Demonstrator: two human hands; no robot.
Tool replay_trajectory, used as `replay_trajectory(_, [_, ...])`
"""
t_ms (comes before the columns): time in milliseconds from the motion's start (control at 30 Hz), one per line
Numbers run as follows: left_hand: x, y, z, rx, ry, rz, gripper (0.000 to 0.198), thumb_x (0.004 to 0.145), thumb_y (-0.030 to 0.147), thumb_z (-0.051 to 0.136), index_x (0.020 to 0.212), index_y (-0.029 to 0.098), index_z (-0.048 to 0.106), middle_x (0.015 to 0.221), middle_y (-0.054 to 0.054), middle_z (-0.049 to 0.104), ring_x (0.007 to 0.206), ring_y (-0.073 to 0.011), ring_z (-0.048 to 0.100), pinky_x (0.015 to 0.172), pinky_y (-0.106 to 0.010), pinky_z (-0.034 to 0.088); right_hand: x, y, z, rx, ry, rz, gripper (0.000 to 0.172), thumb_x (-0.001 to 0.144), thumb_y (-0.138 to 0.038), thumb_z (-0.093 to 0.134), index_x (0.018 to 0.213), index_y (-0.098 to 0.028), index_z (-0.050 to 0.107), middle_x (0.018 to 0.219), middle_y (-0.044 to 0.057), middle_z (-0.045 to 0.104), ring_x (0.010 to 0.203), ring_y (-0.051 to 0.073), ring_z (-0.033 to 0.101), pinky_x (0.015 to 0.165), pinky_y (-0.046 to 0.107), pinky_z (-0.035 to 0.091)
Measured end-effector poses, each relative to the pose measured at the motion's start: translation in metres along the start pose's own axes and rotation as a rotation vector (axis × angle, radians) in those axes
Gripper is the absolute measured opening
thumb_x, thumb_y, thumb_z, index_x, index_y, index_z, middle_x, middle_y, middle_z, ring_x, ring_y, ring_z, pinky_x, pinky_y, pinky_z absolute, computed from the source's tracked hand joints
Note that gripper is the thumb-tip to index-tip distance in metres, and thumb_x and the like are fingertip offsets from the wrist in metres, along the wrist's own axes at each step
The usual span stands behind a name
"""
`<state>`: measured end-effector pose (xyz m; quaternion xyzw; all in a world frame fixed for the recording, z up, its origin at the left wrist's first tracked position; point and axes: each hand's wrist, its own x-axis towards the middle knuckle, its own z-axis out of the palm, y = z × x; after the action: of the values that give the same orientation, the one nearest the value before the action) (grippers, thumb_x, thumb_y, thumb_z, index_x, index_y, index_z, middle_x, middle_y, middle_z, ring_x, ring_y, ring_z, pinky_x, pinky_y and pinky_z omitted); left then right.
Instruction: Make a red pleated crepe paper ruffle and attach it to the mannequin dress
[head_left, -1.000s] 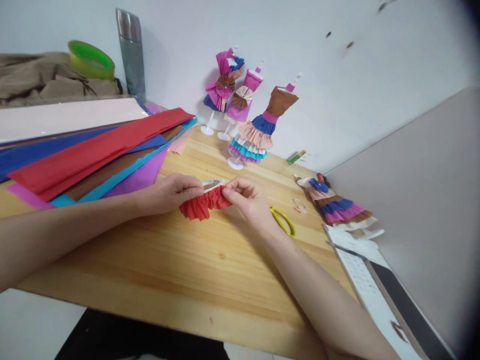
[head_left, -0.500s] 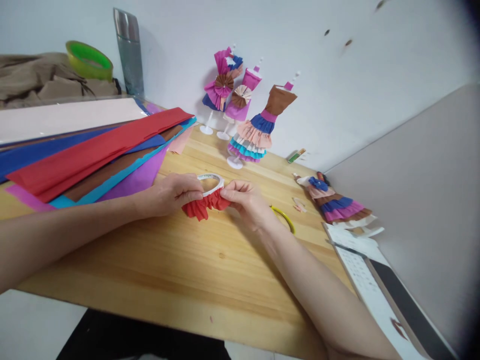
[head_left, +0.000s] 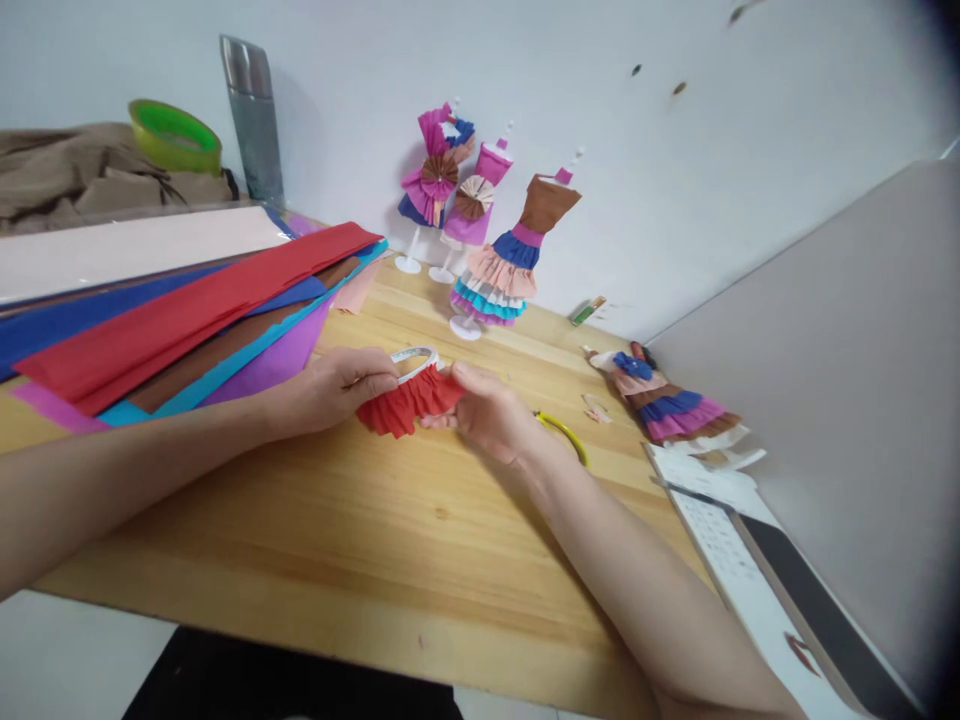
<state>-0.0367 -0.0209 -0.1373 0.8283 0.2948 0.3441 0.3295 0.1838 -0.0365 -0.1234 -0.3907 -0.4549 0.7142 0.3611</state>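
Above the pale wooden tabletop (head_left: 420,560), ruffled red paper (head_left: 401,405) along a white ring (head_left: 414,353) is pinched by the left grip (head_left: 386,384); the right grip (head_left: 454,398) has been loosened, half-open against the paper.

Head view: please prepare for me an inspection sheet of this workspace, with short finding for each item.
Surface: wooden table, light brown.
Job's things: red ruffled strip at the near side of a white ring.
Clutter: folded coloured sheets on the left; yellow loop near the right wrist.
Hands: left hand pinches ring and strip; right hand touches strip's right end, grip unclear.
Cables: nothing seen.
Surroundings: pale wall; three standing dress forms before it.
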Motion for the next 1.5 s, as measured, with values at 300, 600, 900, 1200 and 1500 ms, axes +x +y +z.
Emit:
replay_trajectory(300, [0.003, 0.003, -0.002, -0.229, -0.006, -0.112, 0.051, 0.095, 0.053, 0.044, 0.070, 0.013, 0.064, 0.060, -0.003, 0.064, 0.051, -0.0108, 0.056, 0.050, -0.021, 0.043, 0.003, 0.005, 0.002, -0.051, 0.125, -0.169, 0.036, 0.058, -0.044, 0.088, 0.063, -0.016, 0.067, 0.050, -0.002, 0.063, 0.041, 0.006, 0.051, 0.045, 0.020, 0.040])
replay_trajectory(600, [0.003, 0.000, -0.002, -0.246, 0.027, -0.123, 0.047, 0.095, 0.048, 0.045, 0.071, 0.013, 0.065, 0.061, -0.004, 0.067, 0.053, -0.0114, 0.057, 0.051, -0.022, 0.044, 0.003, 0.013, 0.004, -0.074, 0.094, -0.207, 0.039, 0.060, -0.050, 0.086, 0.062, -0.016, 0.067, 0.052, -0.001, 0.064, 0.044, 0.008, 0.054, 0.048, 0.021, 0.042])
replay_trajectory(900, [0.003, 0.002, -0.003, -0.222, -0.006, -0.096, 0.046, 0.095, 0.046, 0.047, 0.066, 0.014, 0.062, 0.058, -0.002, 0.063, 0.052, -0.0107, 0.056, 0.051, -0.021, 0.044, 0.006, 0.011, 0.000, 0.010, 0.136, -0.229, 0.033, 0.061, -0.042, 0.086, 0.067, -0.018, 0.066, 0.055, 0.000, 0.066, 0.047, 0.009, 0.056, 0.045, 0.018, 0.040])
replay_trajectory(1200, [0.005, 0.005, -0.001, -0.333, -0.010, -0.115, 0.043, 0.095, 0.043, 0.047, 0.067, 0.013, 0.061, 0.061, -0.003, 0.066, 0.054, -0.0109, 0.058, 0.052, -0.021, 0.047, 0.001, 0.019, 0.013, -0.029, -0.010, -0.166, 0.041, 0.058, -0.048, 0.087, 0.074, -0.017, 0.067, 0.061, 0.000, 0.065, 0.053, 0.010, 0.057, 0.048, 0.020, 0.041])
replay_trajectory(1500, [0.004, 0.003, -0.003, -0.186, 0.029, -0.126, 0.045, 0.094, 0.047, 0.046, 0.070, 0.013, 0.063, 0.062, -0.003, 0.064, 0.056, -0.0111, 0.055, 0.052, -0.020, 0.043, 0.000, 0.026, 0.014, -0.118, 0.123, -0.276, 0.029, 0.066, -0.043, 0.081, 0.062, -0.017, 0.069, 0.053, -0.001, 0.063, 0.045, 0.008, 0.050, 0.046, 0.022, 0.034])
